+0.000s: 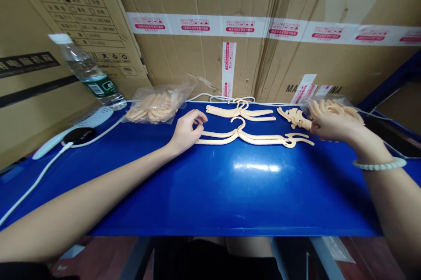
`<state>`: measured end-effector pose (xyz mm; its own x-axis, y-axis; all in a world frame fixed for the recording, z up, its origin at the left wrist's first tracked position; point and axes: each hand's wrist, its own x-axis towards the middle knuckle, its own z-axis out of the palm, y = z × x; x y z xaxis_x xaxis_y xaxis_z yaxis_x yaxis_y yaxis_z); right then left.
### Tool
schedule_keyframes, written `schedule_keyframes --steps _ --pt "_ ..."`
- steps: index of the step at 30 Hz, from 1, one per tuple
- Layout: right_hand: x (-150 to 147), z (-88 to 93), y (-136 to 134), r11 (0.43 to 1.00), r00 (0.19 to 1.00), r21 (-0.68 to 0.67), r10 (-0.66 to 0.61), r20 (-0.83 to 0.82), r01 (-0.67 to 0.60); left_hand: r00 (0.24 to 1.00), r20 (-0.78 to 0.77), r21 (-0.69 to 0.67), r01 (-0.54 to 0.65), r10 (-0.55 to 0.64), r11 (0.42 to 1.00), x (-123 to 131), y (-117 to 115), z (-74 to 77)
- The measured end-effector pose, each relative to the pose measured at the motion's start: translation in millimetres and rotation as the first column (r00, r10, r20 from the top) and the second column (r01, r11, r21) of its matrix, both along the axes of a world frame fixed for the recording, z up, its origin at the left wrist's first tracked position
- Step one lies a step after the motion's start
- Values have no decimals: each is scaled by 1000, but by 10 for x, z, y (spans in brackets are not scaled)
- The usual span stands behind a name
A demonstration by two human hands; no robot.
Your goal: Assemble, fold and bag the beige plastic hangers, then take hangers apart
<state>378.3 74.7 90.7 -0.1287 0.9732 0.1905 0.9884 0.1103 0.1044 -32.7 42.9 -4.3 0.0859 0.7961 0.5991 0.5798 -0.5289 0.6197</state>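
My left hand [188, 132] rests at the left end of the front beige plastic hanger [259, 140], fingers loosely curled, thumb and forefinger apart with nothing visible between them. This hanger lies flat, hook pointing to the back; a loose beige arm-shaped piece [303, 140] touches its right end. Behind it lie more beige hangers [258, 112], hooks overlapping. Over at the right, my right hand [335, 127] is closed beside a small heap of beige hanger parts [294, 117]; what its fingertips hold is hidden. A clear bag of curved beige hook pieces [335, 108] sits just behind that hand.
A clear bag of beige pieces [154, 107] lies at the back left of the blue table [210, 192]. Left of it are a leaning water bottle [95, 76], a pale hairbrush [88, 118] and a black corded object [79, 136]. Cardboard boxes [197, 61] stand behind.
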Motion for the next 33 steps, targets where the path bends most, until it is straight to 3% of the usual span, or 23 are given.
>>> schedule_keyframes --steps 3,5,8,12,15,24,33 --pt "-171 43 -96 999 993 41 -2 115 -3 1000 -1 8 6 -6 1000 1 -3 -1" --pt "-320 -8 -127 995 993 77 61 98 -68 1000 0 19 13 -13 1000 0 -3 -3" --pt "-507 -227 -69 965 969 91 239 68 -245 1000 -6 29 20 -20 999 -1 -3 -5" --pt "-575 -545 124 914 914 92 381 138 -395 1000 -11 29 16 -16 999 3 -8 3" --pt "-545 -629 235 880 883 94 454 114 -465 1000 -23 17 12 -12 1000 9 -21 16" --pt "-523 -533 220 875 857 163 481 -188 -455 1000 -18 37 2 -1 999 2 -28 82" --pt "-458 -332 -3 870 731 310 491 -475 -383 998 -37 178 -42 49 983 28 -127 281"
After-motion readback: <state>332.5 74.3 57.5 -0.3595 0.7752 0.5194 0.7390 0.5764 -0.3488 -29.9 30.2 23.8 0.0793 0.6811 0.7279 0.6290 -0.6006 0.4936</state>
